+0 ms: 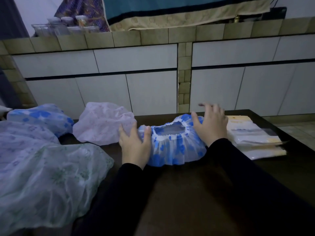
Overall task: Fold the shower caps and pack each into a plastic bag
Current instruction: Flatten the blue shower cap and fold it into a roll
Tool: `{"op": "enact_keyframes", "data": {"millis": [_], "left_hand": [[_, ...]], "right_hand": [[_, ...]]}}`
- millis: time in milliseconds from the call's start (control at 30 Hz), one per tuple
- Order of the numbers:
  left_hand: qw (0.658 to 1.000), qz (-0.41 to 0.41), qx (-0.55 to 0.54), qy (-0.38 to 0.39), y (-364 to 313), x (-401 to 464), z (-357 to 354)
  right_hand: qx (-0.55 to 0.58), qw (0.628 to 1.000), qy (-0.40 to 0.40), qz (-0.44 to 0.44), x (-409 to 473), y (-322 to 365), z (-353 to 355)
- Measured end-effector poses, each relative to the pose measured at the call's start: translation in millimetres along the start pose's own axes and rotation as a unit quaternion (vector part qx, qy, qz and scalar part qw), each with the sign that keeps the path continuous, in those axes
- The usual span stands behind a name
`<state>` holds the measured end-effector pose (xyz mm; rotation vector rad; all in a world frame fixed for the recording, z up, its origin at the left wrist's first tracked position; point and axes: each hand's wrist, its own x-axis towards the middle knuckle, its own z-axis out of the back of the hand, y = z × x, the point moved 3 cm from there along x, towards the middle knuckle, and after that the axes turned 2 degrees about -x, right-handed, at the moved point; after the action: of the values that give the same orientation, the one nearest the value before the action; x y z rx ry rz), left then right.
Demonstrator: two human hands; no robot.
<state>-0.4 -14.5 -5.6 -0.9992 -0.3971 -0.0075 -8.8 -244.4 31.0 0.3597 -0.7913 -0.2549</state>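
Dim kitchen light falls on a dark table (196,193) set before a tiled counter with white cabinet fronts; a blue-flowered shower cap (172,145) lies between a person's two hands, elastic opening up, its long axis running left to right across the table; the left hand (134,143) presses its left end with fingers spread and straight, the right hand (210,125) rests on its right end, fingers apart and blurred; both hands flank it equally, so a fold end-to-end looks the likely next move; a stack of plastic bags (255,140) waits just beside the right hand, near the table's right edge; a pale pink cap (104,123) touches the left hand, with more unfolded caps (47,167) crowding the left; open tabletop lies toward the person.
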Motion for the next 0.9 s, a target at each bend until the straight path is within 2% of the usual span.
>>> {"op": "enact_keyframes", "data": {"millis": [67, 133, 200, 233, 300, 400, 467, 533, 633, 667, 700, 767, 833, 900], "left_hand": [[0.993, -0.096, 0.052, -0.037, -8.8, -6.9, 5.5], [0.987, -0.152, 0.060, 0.002, -11.0, -12.7, -0.3], [0.983, -0.132, 0.062, 0.107, -6.0, -18.8, -12.8], [0.979, -0.096, 0.073, 0.164, 0.0, -20.8, -18.3], [0.952, -0.029, 0.173, 0.250, 12.8, -21.8, -23.4], [0.903, -0.014, 0.330, 0.275, 20.6, -17.3, -19.0], [0.900, -0.003, 0.351, 0.259, 19.0, -14.9, -16.3], [0.913, -0.025, 0.348, 0.212, 16.2, -11.9, -14.4], [0.945, -0.161, 0.283, 0.041, 4.4, -10.2, -7.9], [0.948, -0.214, 0.235, -0.014, -1.4, -13.0, -6.6], [0.948, -0.252, 0.192, -0.030, -8.4, -17.4, -6.1], [0.950, -0.255, 0.169, 0.061, -12.8, -25.6, -14.5], [0.932, -0.219, 0.237, 0.162, -5.1, -28.3, -24.8], [0.931, -0.183, 0.265, 0.174, 1.0, -21.8, -19.9]], "right_hand": [[0.022, 0.994, -0.007, 0.106, -4.4, 17.8, 9.8], [0.039, 0.987, 0.094, 0.126, -12.0, 28.9, 3.5], [0.020, 0.970, 0.229, 0.080, -23.4, 28.7, -13.1], [0.004, 0.962, 0.267, 0.061, -28.1, 23.0, -22.8], [-0.044, 0.940, 0.336, 0.030, -34.5, 4.4, -41.1], [-0.153, 0.885, 0.437, 0.046, -33.0, -21.4, -55.8], [-0.163, 0.877, 0.450, 0.050, -29.4, -28.2, -56.9], [-0.122, 0.905, 0.403, 0.058, -26.2, -25.1, -52.9], [-0.036, 0.965, 0.248, 0.081, -22.8, -12.3, -36.8], [-0.027, 0.969, 0.226, 0.094, -21.9, -8.6, -32.9], [-0.026, 0.966, 0.238, 0.099, -21.6, -6.4, -32.0], [-0.053, 0.944, 0.314, 0.082, -24.4, -4.2, -34.0], [-0.127, 0.921, 0.358, 0.086, -26.2, -1.8, -34.5], [-0.182, 0.903, 0.375, 0.106, -23.0, 5.1, -28.3]]}}
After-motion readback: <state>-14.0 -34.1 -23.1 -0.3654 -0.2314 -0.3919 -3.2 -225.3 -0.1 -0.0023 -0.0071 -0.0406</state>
